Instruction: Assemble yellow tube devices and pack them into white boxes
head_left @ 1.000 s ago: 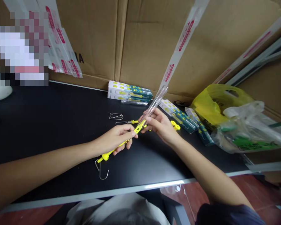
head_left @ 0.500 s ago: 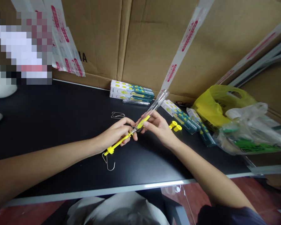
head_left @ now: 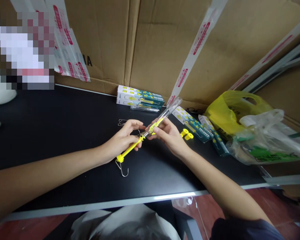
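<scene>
My left hand (head_left: 123, 138) is closed around the yellow rod of a spring scale (head_left: 128, 150), near its upper end. A metal wire hook (head_left: 125, 172) hangs from the rod's lower end. My right hand (head_left: 172, 136) grips a clear plastic tube (head_left: 172, 107), thumb on top, and a yellow piece shows along the tube under the fingers. The rod's upper end meets the tube's lower end between my hands; how far it reaches inside I cannot tell. Beyond my left hand lies a bent wire hook (head_left: 121, 122), partly covered. Two yellow caps (head_left: 187, 134) lie right of my right hand.
Printed spring-scale boxes (head_left: 140, 96) stand at the back with clear tubes before them. More boxes (head_left: 192, 125) lie to the right, beside a yellow plastic bag (head_left: 218, 108) and a clear bag (head_left: 262, 140). Large cardboard (head_left: 160, 43) rises behind the black table (head_left: 65, 133).
The yellow rod and its hook have swung slightly up and right. My left hand has shifted its fingers on the rod. The tube has tilted a little in my right hand.
</scene>
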Demonstrator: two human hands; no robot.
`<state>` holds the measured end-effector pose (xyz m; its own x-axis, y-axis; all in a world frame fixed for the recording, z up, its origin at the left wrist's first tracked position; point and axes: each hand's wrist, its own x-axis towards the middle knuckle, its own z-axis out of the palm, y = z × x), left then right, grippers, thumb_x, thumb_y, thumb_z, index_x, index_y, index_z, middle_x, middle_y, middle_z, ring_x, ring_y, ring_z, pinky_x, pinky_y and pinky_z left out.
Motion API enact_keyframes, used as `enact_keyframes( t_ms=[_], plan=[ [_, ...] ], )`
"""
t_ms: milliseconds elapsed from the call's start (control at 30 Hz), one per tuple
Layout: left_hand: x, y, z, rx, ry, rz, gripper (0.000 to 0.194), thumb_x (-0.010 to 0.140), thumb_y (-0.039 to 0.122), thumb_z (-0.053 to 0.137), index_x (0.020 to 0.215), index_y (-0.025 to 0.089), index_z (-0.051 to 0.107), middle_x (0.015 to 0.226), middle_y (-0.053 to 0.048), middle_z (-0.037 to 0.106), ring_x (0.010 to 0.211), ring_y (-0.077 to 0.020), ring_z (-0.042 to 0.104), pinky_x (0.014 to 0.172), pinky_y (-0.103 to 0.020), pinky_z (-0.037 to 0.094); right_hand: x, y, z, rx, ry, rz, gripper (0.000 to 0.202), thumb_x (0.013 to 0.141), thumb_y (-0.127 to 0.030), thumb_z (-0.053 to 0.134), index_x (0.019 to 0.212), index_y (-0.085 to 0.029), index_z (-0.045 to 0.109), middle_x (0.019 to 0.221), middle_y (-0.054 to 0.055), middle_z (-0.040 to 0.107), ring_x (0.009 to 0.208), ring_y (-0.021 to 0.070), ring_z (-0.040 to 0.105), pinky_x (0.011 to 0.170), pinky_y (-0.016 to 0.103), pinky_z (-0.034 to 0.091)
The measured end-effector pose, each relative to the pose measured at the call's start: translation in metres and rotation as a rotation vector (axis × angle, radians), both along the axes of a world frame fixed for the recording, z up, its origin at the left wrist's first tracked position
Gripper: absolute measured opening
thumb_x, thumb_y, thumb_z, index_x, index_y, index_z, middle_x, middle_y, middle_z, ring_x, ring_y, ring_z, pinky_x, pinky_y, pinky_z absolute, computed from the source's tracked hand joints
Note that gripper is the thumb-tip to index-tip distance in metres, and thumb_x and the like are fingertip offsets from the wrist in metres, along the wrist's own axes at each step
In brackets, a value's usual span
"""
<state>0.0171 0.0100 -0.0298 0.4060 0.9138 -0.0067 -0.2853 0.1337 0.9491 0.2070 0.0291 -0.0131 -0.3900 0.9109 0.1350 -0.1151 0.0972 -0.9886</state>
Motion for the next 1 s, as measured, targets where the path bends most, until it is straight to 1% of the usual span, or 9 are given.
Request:
enact_keyframes(
  t_ms=[100, 233, 367, 467, 633, 700, 800, 900, 1000],
  plan=[
    [0.000, -0.002, 0.001, -0.006, -0.029, -0.043, 0.049, 0.071, 0.009, 0.059, 0.115, 0.024, 0.044, 0.126, -0.007, 0.049, 0.061, -0.0070, 0.060, 0.058, -0.027, 0.049, -0.002, -0.003, -0.001, -0.019, 0.016, 0.019, 0.030, 0.078, -0.031, 0.076, 0.097, -0.021, 0.054, 0.089, -0.001, 0.068, 0.081, 0.0125, 0.068, 0.069, 0.025, 0.060],
    [0.000, -0.004, 0.003, -0.030, -0.074, -0.079, 0.054, 0.075, 0.010, 0.061, 0.123, 0.027, 0.044, 0.132, -0.008, 0.047, 0.066, -0.0072, 0.061, 0.061, -0.026, 0.050, -0.004, -0.007, -0.002, -0.003, 0.011, 0.049, 0.034, 0.078, -0.030, 0.077, 0.104, -0.021, 0.056, 0.094, 0.000, 0.069, 0.083, 0.0123, 0.068, 0.074, 0.026, 0.060],
    [-0.001, -0.004, 0.005, -0.075, -0.118, -0.082, 0.057, 0.077, 0.012, 0.064, 0.127, 0.029, 0.043, 0.131, -0.007, 0.049, 0.067, -0.0063, 0.061, 0.065, -0.026, 0.051, -0.004, -0.010, -0.002, 0.034, -0.002, 0.061, 0.034, 0.079, -0.031, 0.076, 0.107, -0.022, 0.058, 0.096, 0.001, 0.068, 0.083, 0.0122, 0.068, 0.079, 0.028, 0.060],
    [-0.002, -0.004, 0.006, -0.075, -0.111, -0.096, 0.056, 0.078, 0.015, 0.067, 0.127, 0.029, 0.044, 0.127, -0.006, 0.053, 0.068, -0.0071, 0.063, 0.070, -0.028, 0.052, -0.005, -0.012, -0.001, 0.062, 0.008, 0.037, 0.035, 0.080, -0.032, 0.074, 0.110, -0.024, 0.057, 0.097, 0.001, 0.066, 0.081, 0.0120, 0.066, 0.074, 0.027, 0.061],
    [-0.003, -0.003, 0.006, -0.077, -0.011, -0.125, 0.045, 0.080, 0.027, 0.071, 0.120, 0.022, 0.051, 0.119, -0.007, 0.061, 0.077, -0.0139, 0.070, 0.078, -0.033, 0.054, -0.001, -0.010, 0.006, 0.090, 0.004, 0.016, 0.036, 0.081, -0.034, 0.073, 0.112, -0.025, 0.056, 0.097, 0.002, 0.063, 0.080, 0.0140, 0.064, 0.056, 0.023, 0.060],
    [-0.002, -0.002, 0.005, -0.073, 0.023, -0.114, 0.040, 0.082, 0.032, 0.070, 0.115, 0.019, 0.053, 0.113, -0.007, 0.065, 0.082, -0.0163, 0.071, 0.079, -0.032, 0.053, 0.002, -0.008, 0.012, 0.101, -0.017, -0.010, 0.037, 0.080, -0.035, 0.074, 0.111, -0.025, 0.055, 0.096, 0.002, 0.063, 0.079, 0.0141, 0.064, 0.054, 0.022, 0.060],
    [-0.001, -0.002, 0.003, -0.064, 0.069, -0.097, 0.034, 0.083, 0.038, 0.068, 0.105, 0.016, 0.055, 0.100, -0.007, 0.070, 0.084, -0.0169, 0.071, 0.079, -0.031, 0.052, 0.011, -0.003, 0.025, 0.127, -0.031, -0.090, 0.039, 0.079, -0.037, 0.075, 0.110, -0.025, 0.054, 0.095, 0.001, 0.063, 0.077, 0.0135, 0.065, 0.052, 0.020, 0.058],
    [0.000, -0.001, -0.001, -0.045, 0.095, -0.102, 0.031, 0.083, 0.039, 0.067, 0.100, 0.015, 0.056, 0.092, -0.007, 0.073, 0.086, -0.0171, 0.070, 0.083, -0.032, 0.051, 0.021, 0.004, 0.035, 0.159, -0.039, -0.171, 0.038, 0.079, -0.038, 0.075, 0.108, -0.027, 0.053, 0.092, -0.001, 0.062, 0.074, 0.0123, 0.067, 0.051, 0.018, 0.057],
    [0.000, -0.001, -0.005, -0.009, 0.129, -0.089, 0.028, 0.079, 0.033, 0.072, 0.094, 0.015, 0.057, 0.086, -0.005, 0.074, 0.084, -0.0171, 0.070, 0.082, -0.033, 0.052, 0.029, 0.010, 0.041, 0.186, -0.045, -0.223, 0.037, 0.079, -0.040, 0.074, 0.106, -0.027, 0.053, 0.089, -0.002, 0.062, 0.071, 0.0112, 0.068, 0.050, 0.017, 0.056]
  ],
)
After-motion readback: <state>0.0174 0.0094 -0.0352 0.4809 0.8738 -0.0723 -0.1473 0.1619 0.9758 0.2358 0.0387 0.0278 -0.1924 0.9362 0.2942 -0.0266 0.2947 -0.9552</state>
